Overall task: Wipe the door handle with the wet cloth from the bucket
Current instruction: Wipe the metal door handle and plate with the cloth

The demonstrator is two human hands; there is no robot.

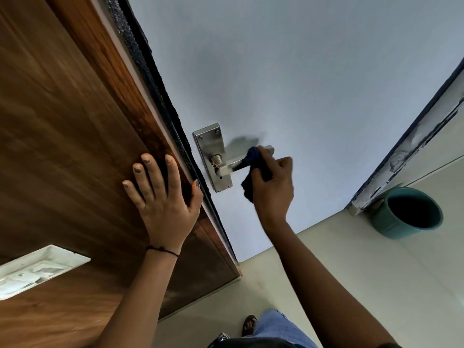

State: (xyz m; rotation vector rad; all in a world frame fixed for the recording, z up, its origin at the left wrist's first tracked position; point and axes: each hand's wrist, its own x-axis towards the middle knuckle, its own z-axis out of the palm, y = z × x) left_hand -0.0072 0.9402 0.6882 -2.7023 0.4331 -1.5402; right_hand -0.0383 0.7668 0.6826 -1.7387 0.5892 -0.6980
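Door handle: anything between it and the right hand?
Yes, in the head view the dark blue cloth sits between the right hand and the lever of the door handle; the hand grips it around the lever.

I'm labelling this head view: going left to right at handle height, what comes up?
Brown wooden panel → left hand flat on it → steel handle plate → dark blue cloth in the right hand → teal bucket.

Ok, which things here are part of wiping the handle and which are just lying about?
Part of the job: door handle, dark cloth in the right hand, teal bucket, left hand flat on the wooden panel.

Just there: white plate on the panel, sandal.
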